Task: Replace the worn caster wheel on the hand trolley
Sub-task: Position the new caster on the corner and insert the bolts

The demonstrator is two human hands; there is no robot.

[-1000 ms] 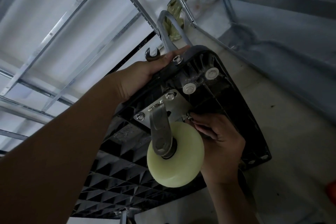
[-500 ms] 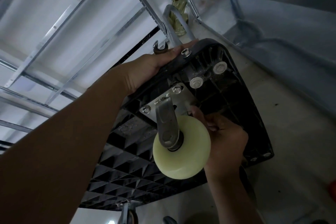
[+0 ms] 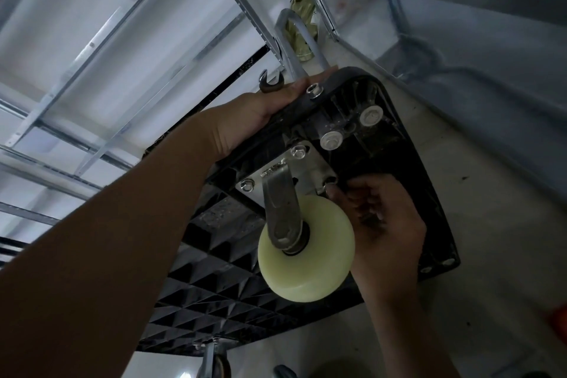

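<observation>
The black plastic trolley deck (image 3: 399,181) stands on its side with its ribbed underside facing me. A pale yellow caster wheel (image 3: 306,252) in a grey metal fork is fixed to it by a silver mounting plate (image 3: 310,172) with bolts at the corners. My left hand (image 3: 254,120) grips the deck's upper edge, and a wrench's open jaw (image 3: 270,83) pokes out above its fingers. My right hand (image 3: 380,224) reaches behind the wheel, fingertips pinching at the plate's right corner fastener, which is hidden by the fingers.
The trolley's metal handle loop (image 3: 294,40) sticks up behind the deck. Metal shelving rails (image 3: 147,40) run along the left and top. Another caster (image 3: 214,359) shows at the bottom edge. Pale floor (image 3: 491,224) lies to the right, with an orange object (image 3: 558,319) at the far right.
My right hand's fingers have shifted up from behind the wheel to the plate's right corner. The view has drifted slightly; my left hand keeps its grip on the deck.
</observation>
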